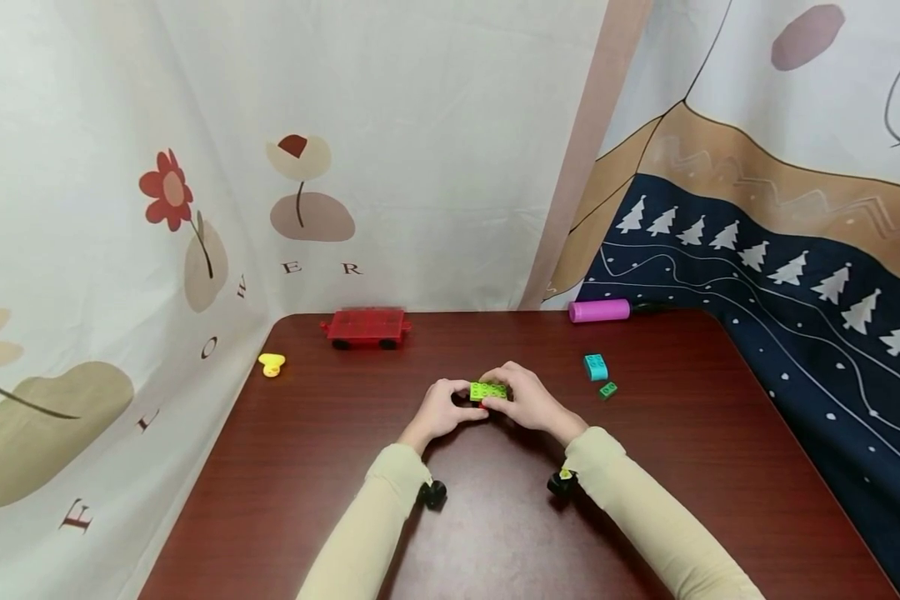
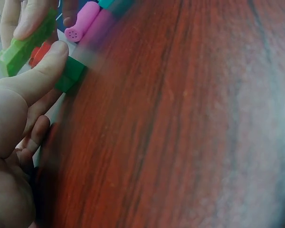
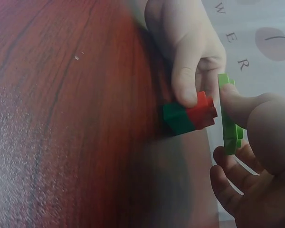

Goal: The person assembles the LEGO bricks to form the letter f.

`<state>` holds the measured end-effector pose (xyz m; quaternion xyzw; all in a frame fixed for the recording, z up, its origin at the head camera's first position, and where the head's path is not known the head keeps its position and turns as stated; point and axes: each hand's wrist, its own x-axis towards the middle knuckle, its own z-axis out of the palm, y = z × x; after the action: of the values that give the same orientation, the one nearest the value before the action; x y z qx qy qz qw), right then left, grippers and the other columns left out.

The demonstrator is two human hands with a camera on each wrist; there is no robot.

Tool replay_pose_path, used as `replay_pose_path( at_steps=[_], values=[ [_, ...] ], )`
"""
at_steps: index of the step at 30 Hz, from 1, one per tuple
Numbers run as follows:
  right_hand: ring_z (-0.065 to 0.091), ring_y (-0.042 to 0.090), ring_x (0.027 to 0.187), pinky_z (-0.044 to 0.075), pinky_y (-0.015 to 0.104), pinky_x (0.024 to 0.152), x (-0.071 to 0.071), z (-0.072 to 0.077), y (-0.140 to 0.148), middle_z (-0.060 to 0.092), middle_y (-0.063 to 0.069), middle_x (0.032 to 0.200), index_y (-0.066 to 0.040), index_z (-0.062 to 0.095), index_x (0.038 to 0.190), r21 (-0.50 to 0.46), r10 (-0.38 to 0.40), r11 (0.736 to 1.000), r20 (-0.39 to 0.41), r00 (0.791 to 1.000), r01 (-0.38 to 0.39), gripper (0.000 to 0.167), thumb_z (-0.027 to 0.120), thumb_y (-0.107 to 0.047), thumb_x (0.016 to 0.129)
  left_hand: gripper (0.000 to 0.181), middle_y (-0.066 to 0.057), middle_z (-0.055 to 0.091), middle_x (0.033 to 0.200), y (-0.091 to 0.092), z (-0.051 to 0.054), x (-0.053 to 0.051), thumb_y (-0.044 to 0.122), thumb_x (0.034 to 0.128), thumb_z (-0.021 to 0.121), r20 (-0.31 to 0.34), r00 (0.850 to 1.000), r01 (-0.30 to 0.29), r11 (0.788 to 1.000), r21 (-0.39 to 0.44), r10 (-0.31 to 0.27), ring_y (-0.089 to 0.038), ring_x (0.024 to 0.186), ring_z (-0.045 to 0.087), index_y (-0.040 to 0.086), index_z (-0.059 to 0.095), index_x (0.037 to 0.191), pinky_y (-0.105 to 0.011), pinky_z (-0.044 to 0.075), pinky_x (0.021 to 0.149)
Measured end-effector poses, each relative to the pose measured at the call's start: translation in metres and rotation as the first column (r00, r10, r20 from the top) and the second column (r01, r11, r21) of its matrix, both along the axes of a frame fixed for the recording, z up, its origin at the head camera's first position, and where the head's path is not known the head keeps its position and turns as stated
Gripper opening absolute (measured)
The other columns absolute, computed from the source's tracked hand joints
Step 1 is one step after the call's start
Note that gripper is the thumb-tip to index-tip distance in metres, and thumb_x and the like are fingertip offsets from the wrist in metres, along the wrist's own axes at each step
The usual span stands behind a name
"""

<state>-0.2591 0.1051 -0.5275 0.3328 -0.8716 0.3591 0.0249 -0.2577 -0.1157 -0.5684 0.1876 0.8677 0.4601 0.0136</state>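
Near the middle of the table, my left hand (image 1: 441, 410) pinches a red brick (image 3: 199, 113) joined to a dark green brick (image 3: 177, 118), which stands at the tabletop. My right hand (image 1: 531, 402) holds a flat lime-green brick (image 1: 487, 391) between thumb and fingers. In the right wrist view, the lime brick is just off the red brick's studs, with a narrow gap showing between them. From the head view, the lime brick hides most of the red and dark green pair.
A red wheeled wagon base (image 1: 366, 327) stands at the back left, with a yellow piece (image 1: 272, 363) by the left edge. To the right lie a teal brick (image 1: 595, 367) and a small green brick (image 1: 607, 390). A purple-handled tool (image 1: 598, 311) lies along the back edge.
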Motion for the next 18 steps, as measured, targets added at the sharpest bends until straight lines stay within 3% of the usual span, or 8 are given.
replay_pose_path(
  at_steps=[8, 18],
  values=[
    [0.059, 0.016, 0.093, 0.052, 0.034, 0.082, -0.001, -0.004, -0.0021, 0.065, 0.004, 0.106, -0.012, 0.074, 0.122, 0.015, -0.011, 1.0, 0.024, 1.0, 0.01, 0.03, 0.081, -0.019, 0.094, 0.031, 0.007, 0.077, 0.1, 0.0005, 0.0013, 0.0002, 0.026, 0.0806, 0.094, 0.006, 1.0, -0.002, 1.0, -0.002, 0.002, -0.011, 0.094, 0.067, 0.017, 0.081, 0.108, -0.031, 0.053, 0.09],
    [0.06, 0.018, 0.092, 0.052, 0.034, 0.081, -0.0023, -0.008, 0.0009, 0.066, 0.005, 0.105, -0.012, 0.076, 0.12, -0.005, -0.007, 1.0, -0.008, 1.0, 0.007, 0.029, 0.083, -0.018, 0.092, 0.032, 0.007, 0.077, 0.099, -0.0005, 0.0023, 0.0015, 0.03, 0.0812, 0.094, 0.001, 1.0, 0.003, 1.0, -0.002, -0.003, -0.012, 0.094, 0.067, 0.017, 0.081, 0.108, -0.032, 0.053, 0.089]
  ],
)
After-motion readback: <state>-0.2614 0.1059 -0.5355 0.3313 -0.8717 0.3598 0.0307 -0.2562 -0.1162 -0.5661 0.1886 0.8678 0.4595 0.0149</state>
